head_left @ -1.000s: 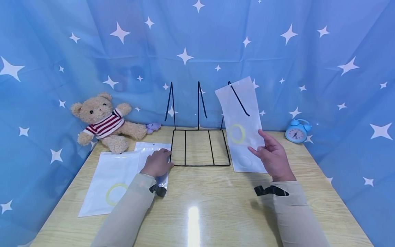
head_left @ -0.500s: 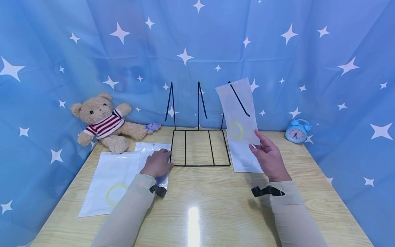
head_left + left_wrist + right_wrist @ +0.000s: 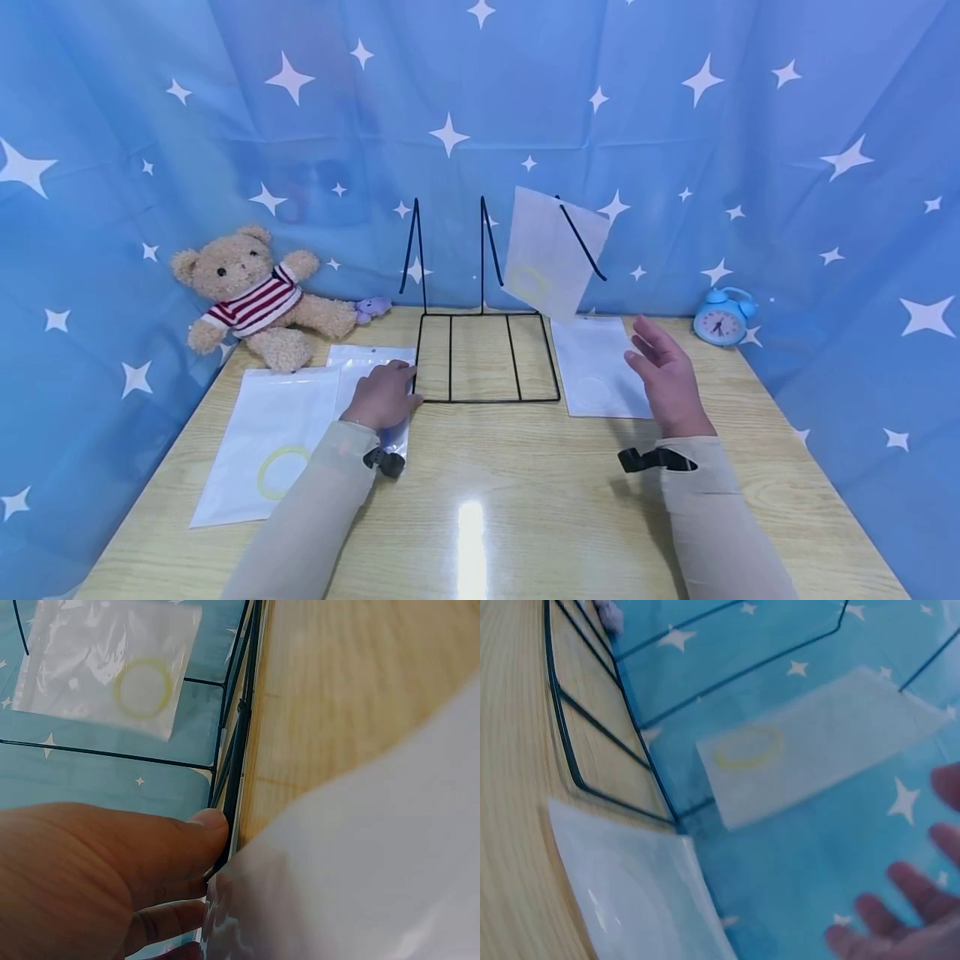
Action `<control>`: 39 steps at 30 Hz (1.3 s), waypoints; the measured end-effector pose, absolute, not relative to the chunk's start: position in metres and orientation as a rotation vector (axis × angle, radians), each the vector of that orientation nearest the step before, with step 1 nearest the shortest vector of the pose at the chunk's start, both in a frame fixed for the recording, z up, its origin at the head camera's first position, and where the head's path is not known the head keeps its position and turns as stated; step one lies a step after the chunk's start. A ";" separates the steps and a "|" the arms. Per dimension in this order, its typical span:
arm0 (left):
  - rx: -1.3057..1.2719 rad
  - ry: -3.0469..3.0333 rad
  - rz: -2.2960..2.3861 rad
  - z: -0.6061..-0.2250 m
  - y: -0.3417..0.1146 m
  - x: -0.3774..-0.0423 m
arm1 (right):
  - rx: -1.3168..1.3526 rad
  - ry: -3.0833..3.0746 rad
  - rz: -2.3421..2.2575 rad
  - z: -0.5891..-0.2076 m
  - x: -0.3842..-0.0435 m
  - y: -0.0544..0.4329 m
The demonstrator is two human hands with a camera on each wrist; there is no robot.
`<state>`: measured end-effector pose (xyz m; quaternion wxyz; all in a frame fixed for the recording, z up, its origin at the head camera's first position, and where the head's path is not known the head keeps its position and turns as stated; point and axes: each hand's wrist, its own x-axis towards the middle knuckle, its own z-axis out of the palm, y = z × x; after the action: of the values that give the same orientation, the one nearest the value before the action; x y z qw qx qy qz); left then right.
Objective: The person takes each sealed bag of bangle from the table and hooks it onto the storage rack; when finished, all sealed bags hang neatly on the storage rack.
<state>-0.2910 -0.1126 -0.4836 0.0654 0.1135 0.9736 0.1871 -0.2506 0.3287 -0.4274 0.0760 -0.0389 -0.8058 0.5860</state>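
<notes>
My left hand [image 3: 381,398] grips the left side of a black wire rack [image 3: 487,402] standing at the back of the table. In the left wrist view, its thumb [image 3: 206,825] lies against the rack's dark wire. From the rack's right-hand hook hangs a white zip bag [image 3: 551,242], tilted, with a pale yellow ring showing low on it. My right hand [image 3: 667,379] is held right of that bag, fingers apart and nothing in them. Below it, another white bag [image 3: 600,367] lies on the table beside the rack. The middle and left hooks carry nothing.
Two more white bags lie on the left: one [image 3: 247,425] with a yellow ring, another [image 3: 371,357] partly under my left hand. Behind them sit a teddy bear [image 3: 251,300] and a small purple toy [image 3: 371,310]. A blue alarm clock [image 3: 720,321] stands back right, before a starry curtain.
My right hand has let go of the hanging bag and drawn back slightly to the right. The bag has swung left on its hook. My left hand stays on the rack.
</notes>
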 end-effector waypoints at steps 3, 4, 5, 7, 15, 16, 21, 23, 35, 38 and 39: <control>0.340 2.936 0.565 -0.483 -0.113 -0.291 | -0.194 -2.534 1.660 -0.427 -0.251 0.336; 0.340 2.936 0.564 -0.483 -0.113 -0.291 | -0.215 -2.591 1.618 -0.426 -0.250 0.339; 0.341 2.936 0.563 -0.483 -0.113 -0.291 | -0.229 -2.659 1.567 -0.426 -0.250 0.342; 0.345 2.936 0.562 -0.483 -0.113 -0.291 | -0.239 -2.777 1.474 -0.425 -0.249 0.348; 0.354 2.940 0.560 -0.481 -0.113 -0.290 | -0.301 -3.002 1.328 -0.431 -0.250 0.372; 0.355 2.940 0.559 -0.481 -0.113 -0.290 | -0.323 -3.023 1.313 -0.433 -0.251 0.374; 0.359 2.938 0.555 -0.482 -0.113 -0.290 | -0.342 -3.147 1.215 -0.448 -0.258 0.380; 0.362 2.939 0.555 -0.482 -0.114 -0.290 | -0.346 -3.175 1.190 -0.451 -0.259 0.380; 0.347 2.939 0.564 -0.483 -0.113 -0.292 | -0.442 -3.238 1.020 -0.459 -0.260 0.371; 0.349 2.940 0.561 -0.483 -0.113 -0.292 | -0.440 -3.250 0.940 -0.461 -0.259 0.370; 0.348 2.940 0.561 -0.483 -0.113 -0.292 | -0.422 -3.254 0.905 -0.462 -0.259 0.369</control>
<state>-0.2920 -0.1126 -0.4829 0.0639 0.1154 0.9737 0.1858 -0.2595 0.3692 -0.4617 -0.1309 -0.1229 -0.9478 0.2637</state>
